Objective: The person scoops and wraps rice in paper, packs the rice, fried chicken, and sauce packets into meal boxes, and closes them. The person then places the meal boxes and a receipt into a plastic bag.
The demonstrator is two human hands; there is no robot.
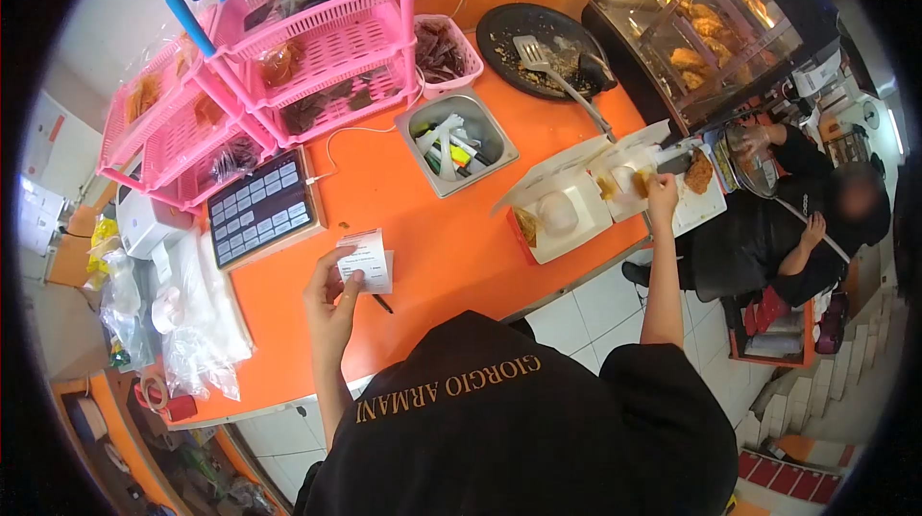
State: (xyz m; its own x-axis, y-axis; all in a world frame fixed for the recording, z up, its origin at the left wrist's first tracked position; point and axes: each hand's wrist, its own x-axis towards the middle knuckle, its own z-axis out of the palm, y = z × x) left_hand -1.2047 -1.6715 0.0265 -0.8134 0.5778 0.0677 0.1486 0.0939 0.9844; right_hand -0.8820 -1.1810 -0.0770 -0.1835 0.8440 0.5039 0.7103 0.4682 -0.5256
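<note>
My left hand pinches a printed paper receipt between thumb and fingers, above the orange counter. A dark pen lies just beside it, partly covered. Over to the right, my right hand is closed at the edge of an open takeaway box; what its fingers hold is too small to make out. A round white portion of rice and brownish-yellow pieces sit inside this box. Left of it stands a second open box with a rice mound and a brown fried piece.
A tablet and pink basket racks stand at the left. A metal container holds pens. A black tray carries a slotted turner near the heated display case. Another person works at the right.
</note>
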